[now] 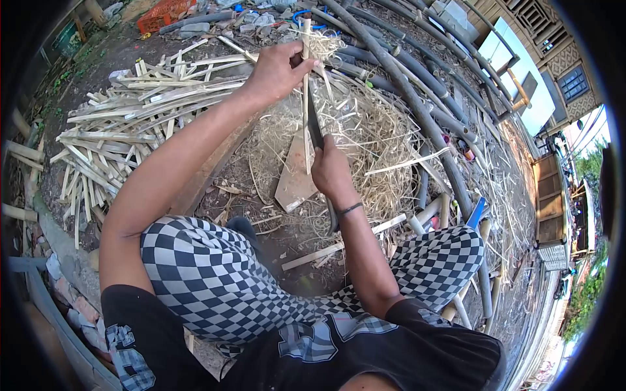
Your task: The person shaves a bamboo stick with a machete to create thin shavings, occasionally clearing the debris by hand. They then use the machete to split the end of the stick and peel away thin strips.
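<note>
We had the strip (306,107) between both hands, knife (315,124) alongside.
Our left hand (279,70) was clamped near the strip's far end, likely to steady it; our right (332,171) was closed round the knife handle, presumably for edge control. Board (293,186) showed behind the near end, contact unclear; shavings (385,182) lay right of the right hand, loose strips (134,140) left of the left.

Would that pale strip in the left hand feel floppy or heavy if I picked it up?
The strip is narrow, so probably light. It looks straight above and below the left hand, so likely stiff, though being thin, it might bend.
</note>
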Tool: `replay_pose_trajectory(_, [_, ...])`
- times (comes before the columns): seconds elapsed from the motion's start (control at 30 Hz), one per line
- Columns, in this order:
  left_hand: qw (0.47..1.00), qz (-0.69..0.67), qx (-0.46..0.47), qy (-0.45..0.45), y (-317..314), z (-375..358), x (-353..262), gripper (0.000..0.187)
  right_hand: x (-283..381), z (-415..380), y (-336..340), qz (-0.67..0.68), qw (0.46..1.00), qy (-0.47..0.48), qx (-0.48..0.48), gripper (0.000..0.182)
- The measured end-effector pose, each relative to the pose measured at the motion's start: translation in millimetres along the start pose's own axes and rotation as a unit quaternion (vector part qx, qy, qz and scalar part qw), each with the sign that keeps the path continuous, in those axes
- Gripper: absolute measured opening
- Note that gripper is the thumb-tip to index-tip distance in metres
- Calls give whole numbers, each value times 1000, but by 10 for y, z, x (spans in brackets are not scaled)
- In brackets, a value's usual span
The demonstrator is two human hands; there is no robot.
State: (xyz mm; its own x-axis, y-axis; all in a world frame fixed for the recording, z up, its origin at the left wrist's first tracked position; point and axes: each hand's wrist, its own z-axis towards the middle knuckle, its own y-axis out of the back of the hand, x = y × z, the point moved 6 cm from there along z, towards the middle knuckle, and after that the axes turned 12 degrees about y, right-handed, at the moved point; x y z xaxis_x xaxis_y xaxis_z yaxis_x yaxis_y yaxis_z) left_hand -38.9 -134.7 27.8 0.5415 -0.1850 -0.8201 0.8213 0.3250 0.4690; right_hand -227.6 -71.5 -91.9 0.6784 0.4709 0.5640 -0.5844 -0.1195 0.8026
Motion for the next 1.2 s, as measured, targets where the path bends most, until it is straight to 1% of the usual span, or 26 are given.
replay_pose_trajectory(0.03, [998,-21,-26,-48,-24,-33,-25,25,58,-8,19,-1,1000,-7,10,26])
replay_pose_trajectory(0.1, [999,-27,-18,-40,-67,-63,-66,25,134,-1,79,35,996,-2,-79,19])
replay_pose_trajectory(0.13, [997,2,-27,-68,-84,-63,-100,25,-75,-29,-179,21,991,19,-128,19])
replay_pose_trajectory(0.2, [982,99,-64,-150,-58,-99,-211,28,-607,-254,-815,-42,997,-29,-57,23])
replay_pose_trajectory(0.23, [981,98,-66,-153,-26,-82,-200,28,-742,-322,-953,-58,997,-49,-28,25])
replay_pose_trajectory(0.27, [995,40,-42,-78,20,-12,-84,29,-666,-273,-876,-57,997,-44,-34,25])
replay_pose_trajectory(0.3, [1000,-20,-18,2,42,26,73,30,-568,-250,-792,-51,997,-61,-1,27])
replay_pose_trajectory(0.33, [999,-16,-27,-12,67,30,85,31,-533,-288,-741,-45,995,-82,36,30])
replay_pose_trajectory(0.37, [1000,-16,-24,-12,14,-9,108,31,-550,-315,-682,-44,995,-84,36,30])
replay_pose_trajectory(0.43, [999,-38,-17,7,32,-30,3,30,-551,-134,-573,-31,996,-56,65,28])
replay_pose_trajectory(0.47, [998,26,-42,-31,24,-6,2,28,-548,-79,-501,-39,998,-33,46,21])
replay_pose_trajectory(0.5, [999,25,-42,-24,18,34,39,28,-393,-50,-390,-39,997,-34,53,21])
replay_pose_trajectory(0.57, [995,26,-52,-80,-50,22,29,26,123,-6,70,-12,1000,10,-21,21])
replay_pose_trajectory(0.6, [998,-12,-29,-46,-66,3,18,27,183,-25,109,-12,1000,3,-15,21])
replay_pose_trajectory(0.67, [999,-2,-26,-36,-84,-12,-37,28,250,-21,166,-15,998,-25,-51,24])
replay_pose_trajectory(0.77, [998,9,-18,-53,-113,-62,-157,29,-873,-412,-978,-63,997,-33,26,20])
replay_pose_trajectory(0.83, [999,-19,50,10,-129,-19,-126,32,-888,-478,-949,-70,995,-61,39,21])
replay_pose_trajectory(0.87, [998,47,42,4,-144,21,-100,31,-923,-493,-972,-78,991,-91,67,22])
replay_pose_trajectory(0.9, [998,43,44,12,-176,-28,-96,31,-986,-538,-996,-80,989,-94,76,22])
replay_pose_trajectory(0.97, [998,44,46,-14,-190,-46,-235,31,-1093,-456,-1055,-39,995,-61,67,22])
replay_pose_trajectory(1.0, [998,38,53,-5,-182,-28,-204,32,-1106,-480,-1008,25,998,-52,37,25])
replay_pose_trajectory(1.03, [998,37,50,-5,-167,-15,-175,32,-1139,-469,-981,23,998,-49,38,25])
replay_pose_trajectory(1.07, [998,44,39,-1,-150,5,-147,32,-1248,-511,-1057,225,963,-138,56,24])
replay_pose_trajectory(1.1, [998,51,30,1,-140,9,-133,32,-1275,-562,-1153,417,879,-223,70,23])
replay_pose_trajectory(1.17, [998,50,26,-4,-157,3,-112,33,-1317,-438,-1124,375,899,-219,62,20])
replay_pose_trajectory(1.2, [998,51,20,-10,-147,14,-112,33,-1209,-280,-921,205,975,-80,17,18])
